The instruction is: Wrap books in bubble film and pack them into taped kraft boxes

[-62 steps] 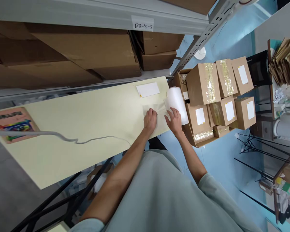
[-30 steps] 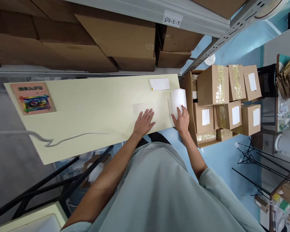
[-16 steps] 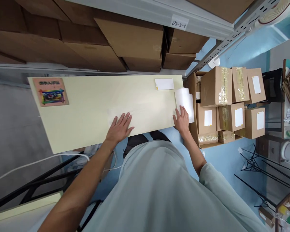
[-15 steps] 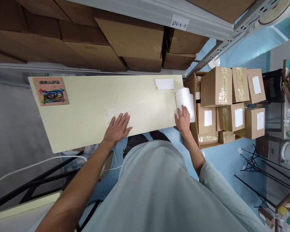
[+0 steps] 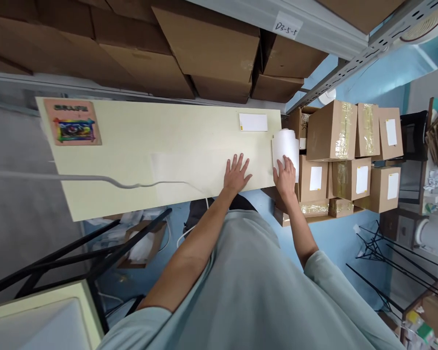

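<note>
My left hand [image 5: 236, 176] lies flat on the long cream tabletop [image 5: 124, 141], fingers spread, with nothing in it. A pale translucent sheet [image 5: 182, 170] lies on the tabletop to its left. At the right end, the fingers of my right hand [image 5: 285, 179] rest apart on a white roll [image 5: 285, 143], which looks like rolled film or paper. Its palm side is hidden. A white rectangular label [image 5: 253, 122] lies near the far edge. In the far left corner is a pink flat piece with a rainbow-coloured picture [image 5: 73, 122].
A white cable [image 5: 105, 180] crosses above the tabletop's left part. Beyond the far edge stands a metal shelf [image 5: 314, 41] packed with brown cartons [image 5: 211, 46]. Taped boxes [image 5: 330, 129] are stacked at the right. A black metal frame [image 5: 131, 243] stands at the lower left.
My left hand has slid right across the tabletop, away from the pale sheet's left part. My right hand stays on the roll. The cable has swung up over the tabletop, and the view has shifted slightly.
</note>
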The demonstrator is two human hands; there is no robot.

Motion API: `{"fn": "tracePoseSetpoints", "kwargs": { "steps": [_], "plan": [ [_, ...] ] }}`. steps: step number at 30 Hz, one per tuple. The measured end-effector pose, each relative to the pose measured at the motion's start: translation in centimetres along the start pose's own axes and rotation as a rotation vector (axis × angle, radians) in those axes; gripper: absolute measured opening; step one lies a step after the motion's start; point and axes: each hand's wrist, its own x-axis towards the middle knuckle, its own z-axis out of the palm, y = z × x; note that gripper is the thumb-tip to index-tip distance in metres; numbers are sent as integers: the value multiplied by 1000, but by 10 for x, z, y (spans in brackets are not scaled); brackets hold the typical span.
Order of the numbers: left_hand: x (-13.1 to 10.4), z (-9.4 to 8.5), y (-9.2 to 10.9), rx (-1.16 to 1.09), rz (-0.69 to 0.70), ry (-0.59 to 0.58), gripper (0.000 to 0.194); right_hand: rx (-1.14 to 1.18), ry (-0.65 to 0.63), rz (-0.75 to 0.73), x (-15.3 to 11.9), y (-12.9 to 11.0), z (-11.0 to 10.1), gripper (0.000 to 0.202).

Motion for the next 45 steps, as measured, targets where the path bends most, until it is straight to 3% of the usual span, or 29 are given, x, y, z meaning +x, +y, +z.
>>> {"fn": "tracePoseSetpoints", "kwargs": {
  "steps": [8, 13, 17, 20, 23, 27, 31, 37, 41, 45],
  "plan": [
    [-19, -29, -24, 198, -20, -73, 76, -74, 77, 151, -8, 6, -18, 49],
    [-33, -48, -41, 188, -42, -71, 77, -8, -56, 15, -5, -7, -17, 42],
    [-41, -57, -54, 197, -38, -49, 75, -33, 9, 178, 0, -11, -16, 44],
    [-44, -62, -58, 187, -20, -38, 75, -45, -1, 148, 3, -12, -18, 45],
    [-51, -72, -65, 158, -44, 4, 76, -68, -81, 117, 5, -14, -19, 39],
    [-77, -99, -94, 118, -169, 147, 81, -108, -47, 183, 12, -32, -15, 42],
    [-113, -130, -133, 73, -324, 289, 87, -54, -67, 58, 28, -89, 3, 47],
    [-148, -181, -188, -6, -562, 519, 88, 212, -289, -305, 53, -233, 44, 46],
    [-147, -235, -238, -56, -646, 673, 75, 398, -417, -486, 73, -336, 75, 49],
    [-127, -296, -295, -82, -696, 666, 58, 500, -510, -559, 97, -432, 115, 54]
  ]
}}
